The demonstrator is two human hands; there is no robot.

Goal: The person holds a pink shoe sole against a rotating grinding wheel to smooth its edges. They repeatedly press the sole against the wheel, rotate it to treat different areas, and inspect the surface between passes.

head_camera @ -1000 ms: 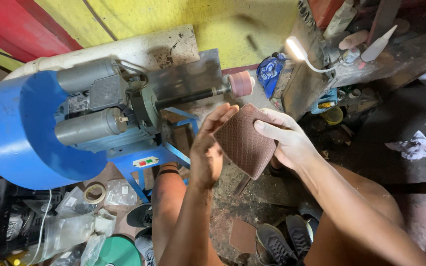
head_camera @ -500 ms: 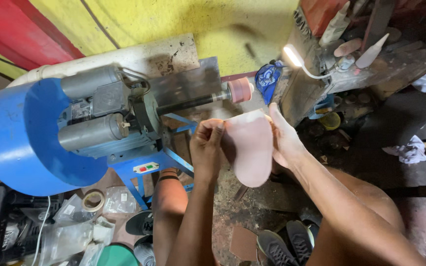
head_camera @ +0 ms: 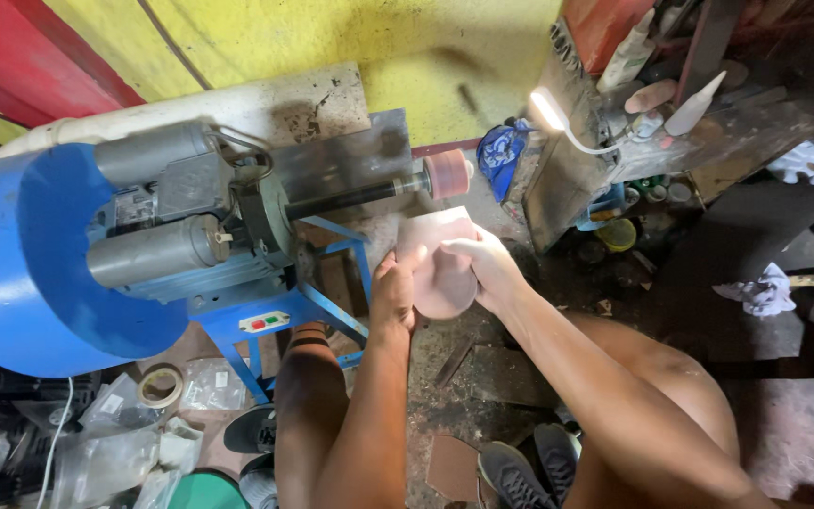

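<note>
Both hands, the left hand (head_camera: 394, 294) and the right hand (head_camera: 488, 269), are gripping a pale pink leather piece (head_camera: 437, 264) just below the pink sanding drum (head_camera: 447, 173) on the shaft of the blue grinding machine (head_camera: 40, 273). A small lamp (head_camera: 548, 108) is glowing at the workbench's (head_camera: 708, 132) left edge.

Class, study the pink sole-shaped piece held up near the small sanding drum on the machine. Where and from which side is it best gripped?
Probably by its two long edges, one hand from each side, as the left hand and right hand do now. The pink piece is flat and thin, and side grips keep fingers low, leaving its top edge free below the sanding drum.
</note>
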